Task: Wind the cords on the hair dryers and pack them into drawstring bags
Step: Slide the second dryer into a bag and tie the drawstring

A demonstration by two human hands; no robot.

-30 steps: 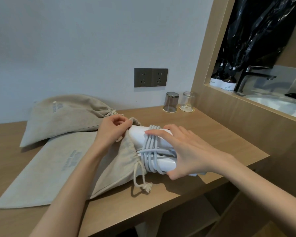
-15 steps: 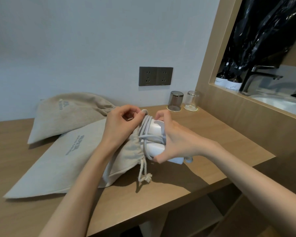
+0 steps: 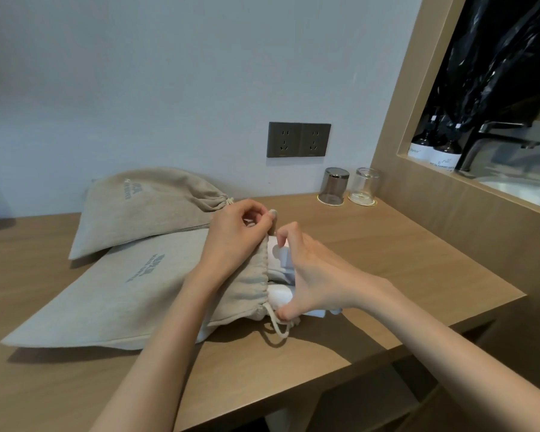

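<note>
Left hand (image 3: 234, 241) knuckles up, fingers curled, fingertips pinching the mouth rim of the drawstring bag (image 3: 131, 300). Right hand (image 3: 318, 275) just beside it (nearly touching), back toward the camera, index arched on top, thumb underneath, grip cupped round the hair dryer (image 3: 279, 296). Both forearms bare, left entering from bottom centre, right from lower right.

Hotel-type room: wooden vanity counter (image 3: 387, 260), upturned glasses (image 3: 348, 187), toiletry bottles (image 3: 434, 152), sink faucet (image 3: 493, 138).
</note>
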